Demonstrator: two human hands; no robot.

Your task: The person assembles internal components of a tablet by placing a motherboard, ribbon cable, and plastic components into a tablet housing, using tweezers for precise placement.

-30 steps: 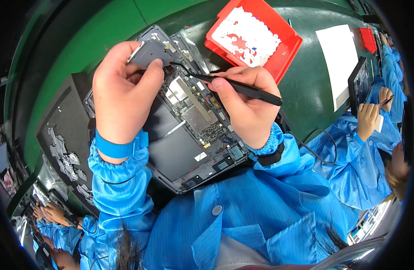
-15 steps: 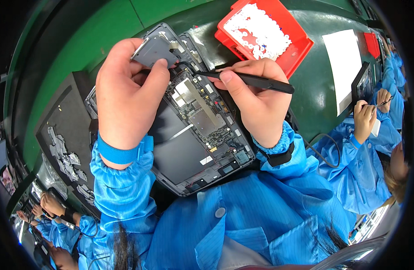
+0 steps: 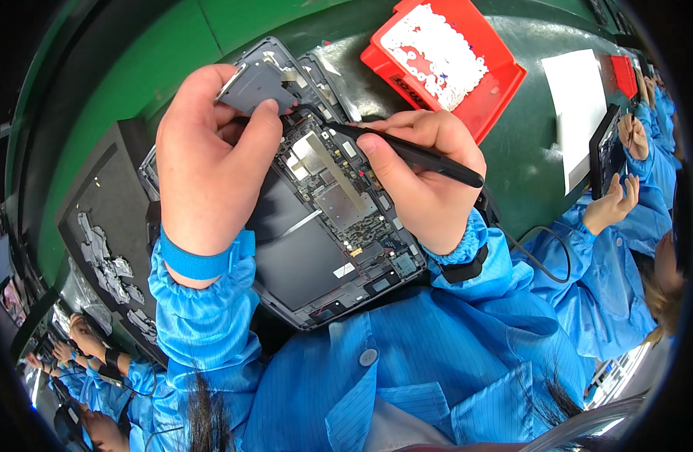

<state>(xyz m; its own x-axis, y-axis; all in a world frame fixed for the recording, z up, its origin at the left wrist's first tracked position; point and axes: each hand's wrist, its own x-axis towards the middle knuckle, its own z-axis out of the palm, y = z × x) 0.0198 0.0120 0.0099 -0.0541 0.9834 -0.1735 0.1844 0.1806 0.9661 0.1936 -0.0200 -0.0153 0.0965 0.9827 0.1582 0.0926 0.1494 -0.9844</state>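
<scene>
An opened tablet-like device [image 3: 286,256] lies in front of me, its circuit board [image 3: 339,188] and dark battery area bare. My left hand [image 3: 211,158] pinches a flat grey module [image 3: 257,87] between thumb and fingers, lifted over the device's far end. In my right hand [image 3: 429,169] are black tweezers [image 3: 422,154], held like a pen. Their tips reach the board's far edge, close to the module's lower corner. Whether the tips grip anything there is too small to tell. A blue band circles my left wrist, a black one my right.
Beyond my right hand stands a red bin [image 3: 497,90] holding many small white pieces. A white sheet [image 3: 576,113] lies farther right. On the left, a dark foam tray [image 3: 98,196] carries grey parts [image 3: 105,260]. A black cable [image 3: 546,230] loops beside my right sleeve. Co-workers sit on both sides.
My right hand has shifted slightly, and the rear end of the tweezers has dropped lower. The left hand with the module stays nearly in place. A co-worker's hands at right have moved apart.
</scene>
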